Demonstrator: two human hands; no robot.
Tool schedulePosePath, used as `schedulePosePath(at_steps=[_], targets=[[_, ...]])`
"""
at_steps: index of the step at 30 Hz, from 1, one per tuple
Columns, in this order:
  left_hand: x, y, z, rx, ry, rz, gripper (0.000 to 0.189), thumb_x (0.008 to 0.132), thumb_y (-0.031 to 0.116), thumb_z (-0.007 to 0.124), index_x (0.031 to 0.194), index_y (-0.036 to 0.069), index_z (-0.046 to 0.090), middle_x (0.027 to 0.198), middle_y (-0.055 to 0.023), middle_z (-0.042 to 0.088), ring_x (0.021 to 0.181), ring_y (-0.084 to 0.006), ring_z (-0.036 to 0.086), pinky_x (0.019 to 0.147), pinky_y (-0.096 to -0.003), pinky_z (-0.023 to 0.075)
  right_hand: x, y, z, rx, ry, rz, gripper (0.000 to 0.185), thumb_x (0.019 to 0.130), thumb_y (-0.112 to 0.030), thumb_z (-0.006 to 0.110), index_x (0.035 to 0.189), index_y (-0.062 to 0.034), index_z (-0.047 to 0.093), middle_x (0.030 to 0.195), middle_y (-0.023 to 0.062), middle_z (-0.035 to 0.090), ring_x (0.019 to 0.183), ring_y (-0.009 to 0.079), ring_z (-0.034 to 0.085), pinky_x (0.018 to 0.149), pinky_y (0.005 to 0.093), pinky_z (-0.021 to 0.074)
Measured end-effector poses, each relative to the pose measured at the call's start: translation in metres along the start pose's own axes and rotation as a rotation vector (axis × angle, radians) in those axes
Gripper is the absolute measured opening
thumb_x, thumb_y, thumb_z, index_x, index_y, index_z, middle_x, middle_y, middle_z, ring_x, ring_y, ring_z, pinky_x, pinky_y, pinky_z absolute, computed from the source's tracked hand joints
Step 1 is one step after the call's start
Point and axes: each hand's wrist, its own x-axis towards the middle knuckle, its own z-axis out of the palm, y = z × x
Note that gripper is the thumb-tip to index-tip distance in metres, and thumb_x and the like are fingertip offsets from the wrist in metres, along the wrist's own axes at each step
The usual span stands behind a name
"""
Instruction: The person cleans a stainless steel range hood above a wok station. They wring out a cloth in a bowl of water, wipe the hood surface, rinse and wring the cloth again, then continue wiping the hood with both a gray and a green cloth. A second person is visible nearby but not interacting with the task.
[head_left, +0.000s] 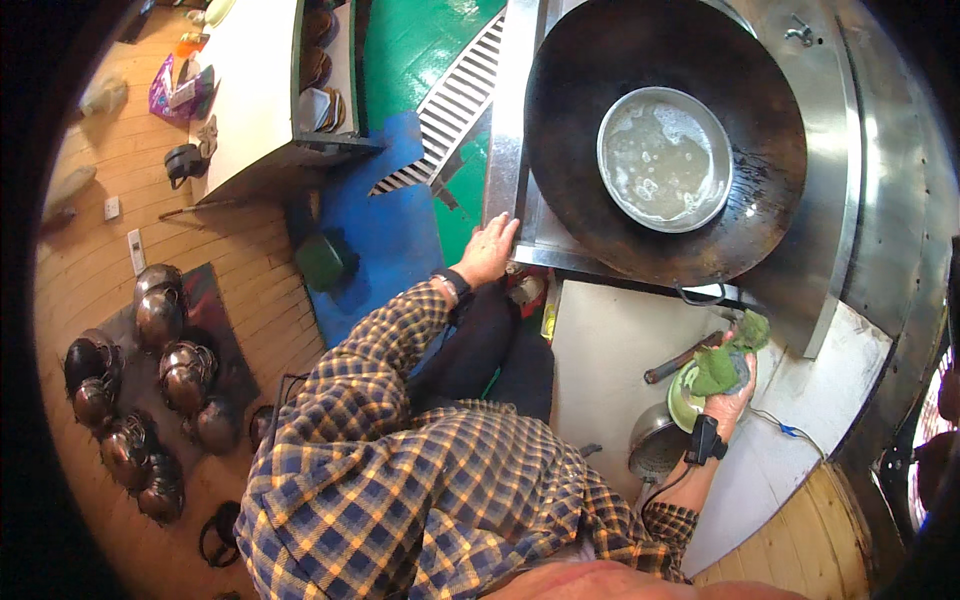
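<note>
My left hand (486, 246) rests on the corner of the stainless-steel stove edge (508, 150), with nothing seen in its grip. My right hand (731, 401) holds a crumpled green cloth (716, 370), partly over a pale green bowl (681, 401). Under that bowl sits a metal strainer (656, 446) with a perforated bottom. Beside the cloth, a dark handle (675, 361) lies across the white counter. A large blackened wok (570, 112) is set in the stove. Inside it stands a round metal pan (602, 180) of cloudy, foamy liquid.
A faucet (799, 33) is fixed behind the wok. A thin cable (802, 431) crosses the right counter. At left, a white-topped cabinet (251, 82) has shelves. Several dark metal pots (187, 371) stand on a floor mat. A striped floor grate (457, 97) runs beyond the blue mat (405, 240).
</note>
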Motion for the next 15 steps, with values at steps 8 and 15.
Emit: schedulePosePath(at_steps=[8,15], targets=[[0.008,-0.048,0.024,-0.094,0.044,-0.088,0.057,0.080,0.006,0.057,0.136,0.000,0.044,0.135,-0.0262,0.048,0.124,-0.0431,0.050,0.102,-0.0469,0.0458,-0.032,-0.011,-0.027,-0.078,0.098,-0.117,0.042,0.097,-0.027,0.049,0.133,-0.0056,0.051,0.120,0.0125,0.065,0.097,0.0284,0.065,0.086,0.0437,0.0554],[-0.047,-0.142,-0.048,0.002,-0.069,-0.368,0.045,0.081,0.010,0.063,0.125,0.001,0.055,0.121,-0.0234,0.058,0.116,-0.0399,0.056,0.100,-0.0449,0.0467,-0.064,0.006,-0.112,-0.141,0.254,-0.198,0.030,0.098,-0.029,0.051,0.111,-0.0044,0.061,0.105,0.0108,0.064,0.095,0.0242,0.063,0.088,0.0363,0.0527]])
